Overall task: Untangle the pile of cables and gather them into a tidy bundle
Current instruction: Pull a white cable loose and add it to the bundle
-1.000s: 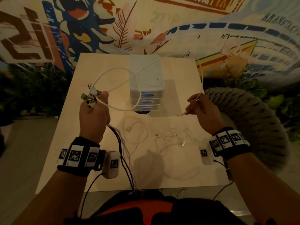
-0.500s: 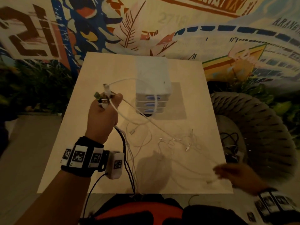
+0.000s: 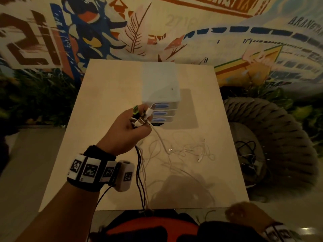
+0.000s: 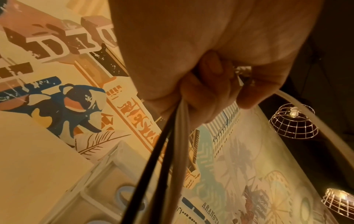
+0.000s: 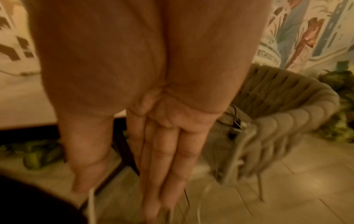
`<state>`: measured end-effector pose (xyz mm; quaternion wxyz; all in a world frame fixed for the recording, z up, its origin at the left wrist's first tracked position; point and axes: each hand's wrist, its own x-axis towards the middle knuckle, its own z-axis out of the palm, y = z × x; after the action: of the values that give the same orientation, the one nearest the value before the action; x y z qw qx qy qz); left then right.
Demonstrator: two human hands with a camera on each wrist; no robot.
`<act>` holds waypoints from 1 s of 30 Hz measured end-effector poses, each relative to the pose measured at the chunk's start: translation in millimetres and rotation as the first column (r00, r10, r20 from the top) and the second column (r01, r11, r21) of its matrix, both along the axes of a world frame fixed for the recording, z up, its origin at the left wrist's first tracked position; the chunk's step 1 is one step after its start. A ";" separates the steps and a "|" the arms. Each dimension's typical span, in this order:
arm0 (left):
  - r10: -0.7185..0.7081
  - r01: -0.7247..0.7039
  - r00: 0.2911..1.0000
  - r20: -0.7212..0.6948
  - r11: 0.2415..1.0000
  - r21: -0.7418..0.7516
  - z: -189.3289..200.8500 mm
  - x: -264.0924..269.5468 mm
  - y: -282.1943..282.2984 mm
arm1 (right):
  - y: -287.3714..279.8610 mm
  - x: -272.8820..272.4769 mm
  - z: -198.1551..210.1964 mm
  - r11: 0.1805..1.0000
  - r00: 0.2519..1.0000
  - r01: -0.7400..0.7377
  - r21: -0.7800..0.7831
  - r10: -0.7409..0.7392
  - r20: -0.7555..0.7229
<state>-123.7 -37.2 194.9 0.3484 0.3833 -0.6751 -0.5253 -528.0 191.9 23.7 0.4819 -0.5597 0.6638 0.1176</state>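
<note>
Left grip (image 3: 130, 130) clenched round cable ends (image 3: 139, 117); right grip (image 5: 153, 151) fingers straight, thin cable (image 5: 91, 203) beside thumb

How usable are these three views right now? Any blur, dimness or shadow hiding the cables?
Head view: dim and warm; the left hand and its bunch of cable plugs are sharp, the right hand is smeared, and a shadow crosses the thin white cables on the pale wooden table. Left wrist view: sharp, palm fills it. Right wrist view: motion-blurred throughout.

- Right hand (image 3: 248, 218) — motion-blurred in both views; any hold on the white cable (image 5: 91, 201) undeterminable.
- Left hand (image 4: 206, 72) — closed fingers conceal the gripped cable lengths.
</note>
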 end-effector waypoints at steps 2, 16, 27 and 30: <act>-0.015 0.016 1.000 0.022 0.999 -0.031 1.3 -2.9 3.0 | -52.8 21.6 55.7 0.976 0.987 0.157 -0.150 -0.151 0.050; 0.224 -0.220 0.966 -0.125 0.974 0.046 -5.2 -13.6 13.2 | -172.3 200.8 180.5 0.754 0.807 0.211 -0.622 0.225 0.547; 0.273 -0.124 0.914 -0.299 0.891 0.437 -0.8 -26.1 17.4 | -179.2 216.9 162.1 0.676 0.841 0.151 -0.721 0.295 0.453; 0.241 -0.104 0.933 -0.269 0.893 0.438 3.2 -27.9 19.2 | -182.7 219.2 158.0 0.668 0.859 0.118 -0.735 0.303 0.412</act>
<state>-151.6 -18.0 198.0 0.4078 0.4186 -0.4456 -0.6782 -308.8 9.2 181.7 0.3620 -0.7503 0.4739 -0.2853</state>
